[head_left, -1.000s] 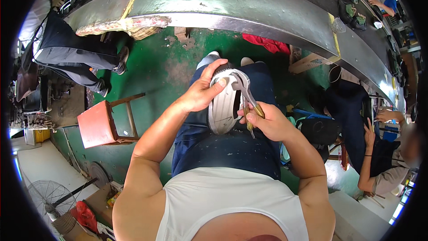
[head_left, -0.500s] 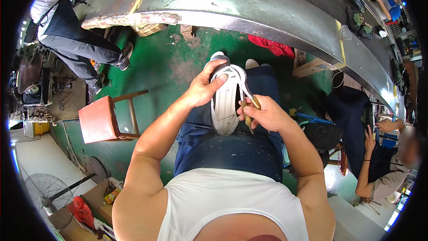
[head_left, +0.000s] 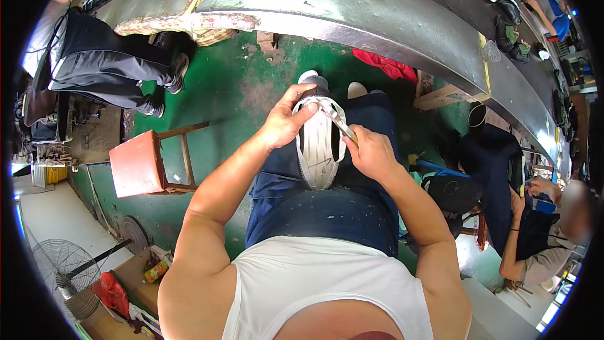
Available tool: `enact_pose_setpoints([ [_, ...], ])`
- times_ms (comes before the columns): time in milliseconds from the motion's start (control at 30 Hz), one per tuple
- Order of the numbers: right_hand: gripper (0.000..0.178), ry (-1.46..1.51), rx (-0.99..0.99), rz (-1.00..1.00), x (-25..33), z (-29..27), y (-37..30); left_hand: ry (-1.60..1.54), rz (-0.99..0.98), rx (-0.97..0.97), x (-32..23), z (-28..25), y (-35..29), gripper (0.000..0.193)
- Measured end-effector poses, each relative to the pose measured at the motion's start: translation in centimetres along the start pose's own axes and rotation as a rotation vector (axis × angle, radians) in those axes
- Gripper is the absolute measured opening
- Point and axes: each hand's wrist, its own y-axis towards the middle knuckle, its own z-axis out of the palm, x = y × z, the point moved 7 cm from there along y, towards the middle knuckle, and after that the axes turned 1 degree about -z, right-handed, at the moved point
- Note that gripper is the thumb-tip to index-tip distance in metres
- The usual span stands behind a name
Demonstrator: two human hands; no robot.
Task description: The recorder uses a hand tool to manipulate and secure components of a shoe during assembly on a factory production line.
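Note:
A shoe (head_left: 316, 157) lies across my lap with its pale underside up, the light upper folding in around its edge. My left hand (head_left: 288, 119) grips the dark far end, thumb pressed near the rim. In my right hand (head_left: 374, 153) is a pair of pliers (head_left: 336, 119) with yellowish-brown grips, the fingers wrapped round the handles. The metal head reaches the shoe's far edge, close to my left thumb. Whether the jaws pinch the material there is too small to tell.
Ahead curves a long metal-edged workbench (head_left: 352, 20) with shoes along it. A reddish stool (head_left: 135, 165) and a fan (head_left: 66, 271) stand to the left. One person (head_left: 110, 66) stands far left; another (head_left: 535, 249) sits at right. Red cloth (head_left: 385, 63) hangs under the bench.
The pliers have swung round and their handles have come together, with my right hand now further forward. My left hand and the shoe stay nearly in place. The person at left has shifted.

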Motion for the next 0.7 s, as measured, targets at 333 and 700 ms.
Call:
enact_pose_setpoints([
  [333, 0.010, -0.314, 0.181, 0.051, 2.2, -2.0, -1.7, -0.192, -0.151, -0.012, -0.6, 1.2, 0.0, 0.040],
  [700, 0.028, 0.456, 0.313, 0.049, 1.5, -4.7, -5.7, -0.064, 0.055, -0.039, -4.6, 1.4, -1.4, 0.043],
])
